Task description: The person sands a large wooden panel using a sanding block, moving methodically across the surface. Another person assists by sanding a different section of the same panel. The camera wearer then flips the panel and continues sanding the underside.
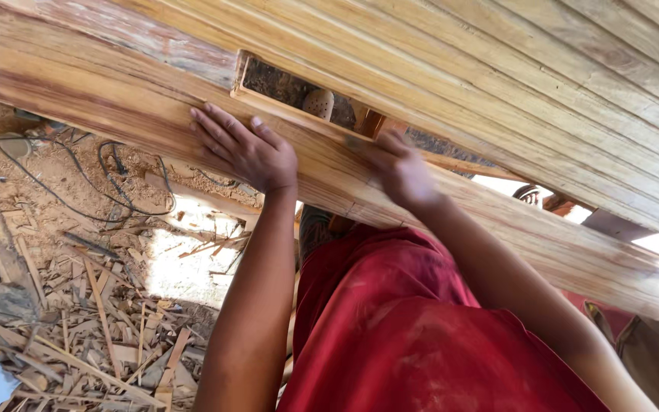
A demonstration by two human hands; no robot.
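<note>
A long wooden frame rail (154,114) runs from ten o'clock down to four o'clock, with a rectangular slot (299,95) cut through it. The left hand (245,149) lies flat on the rail, fingers spread. The right hand (400,169) is blurred at the slot's lower edge; its grip cannot be told. Wood scraps (93,336) and black cables (108,191) cover the floor at eight o'clock

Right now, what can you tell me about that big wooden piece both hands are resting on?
The wooden panel is a large, pale golden-brown piece of long parallel boards with reddish grain streaks along its thick lower rail. It slants across the view from upper left to lower right. A narrow rectangular slot is cut through it. The left hand lies flat, fingers spread, on the rail just below the slot; the right hand presses the rail near the slot's right end.
</note>
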